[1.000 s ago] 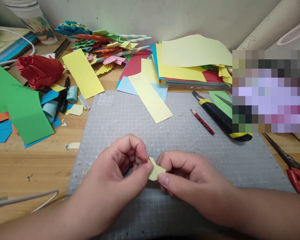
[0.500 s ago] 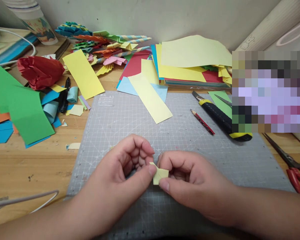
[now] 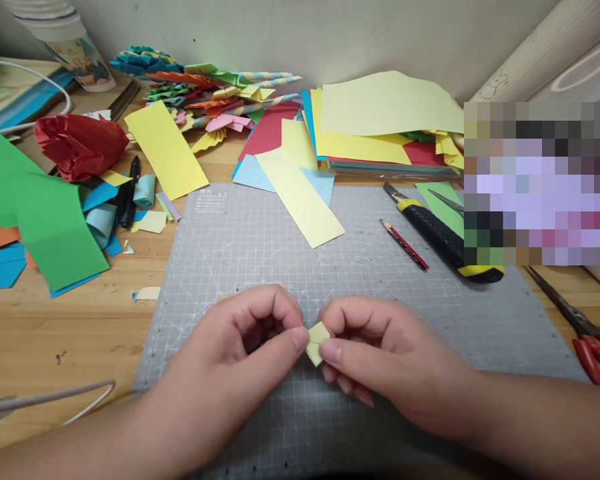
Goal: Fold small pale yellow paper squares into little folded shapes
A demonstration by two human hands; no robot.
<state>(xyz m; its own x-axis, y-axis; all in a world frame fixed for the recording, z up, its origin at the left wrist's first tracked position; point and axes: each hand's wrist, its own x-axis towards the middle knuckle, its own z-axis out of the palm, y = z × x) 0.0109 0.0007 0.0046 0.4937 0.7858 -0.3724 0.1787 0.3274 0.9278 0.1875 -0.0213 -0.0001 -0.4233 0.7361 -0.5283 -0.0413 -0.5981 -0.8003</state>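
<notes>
- Pale yellow folded paper (image 3: 316, 338), a small piece with a crease across its face, is held above the near middle of the grey cutting mat (image 3: 260, 250), between the two hands.
- Left hand (image 3: 250, 350) pinches its left edge between thumb and forefinger, the other fingers curled in.
- Right hand (image 3: 380, 347) grips its right side, thumb pressed on the front; the hands are close together, with the paper bridging them.
- Farther off, a pale yellow strip (image 3: 303, 200) lies across the mat's far edge, over light blue paper (image 3: 247, 171).
- To the right on the mat are a red pencil (image 3: 405, 245) and, just beyond it, a black and yellow utility knife (image 3: 430, 230).
- Scissors (image 3: 587, 330) with red handles lie along the mat's right edge.
- On the left side of the table sit a green sheet (image 3: 63, 223), a crumpled red paper form (image 3: 80, 147) and a black marker (image 3: 129, 197).
- At the far side, paper flowers (image 3: 147, 60) lie left of a stack of coloured paper (image 3: 390, 103).
</notes>
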